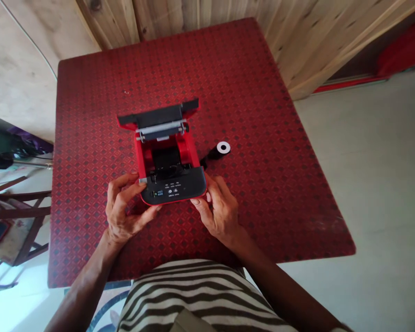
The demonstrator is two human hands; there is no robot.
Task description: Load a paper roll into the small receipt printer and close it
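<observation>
A small red and black printer (pixel 169 161) sits on the red patterned tablecloth (pixel 249 92), its lid tilted open toward the far side and its paper bay showing. My left hand (pixel 124 207) curls around the printer's near left corner, fingers touching the black front panel. My right hand (pixel 217 210) grips the near right corner. A black paper roll (pixel 219 150) with a white end lies on the cloth just right of the printer, apart from both hands.
The square table reaches a wooden plank wall (pixel 193 14) at the back. A dark wooden chair (pixel 16 212) and clutter stand at the left. Pale floor (pixel 376 175) lies to the right. My striped clothing (pixel 200 295) meets the near table edge.
</observation>
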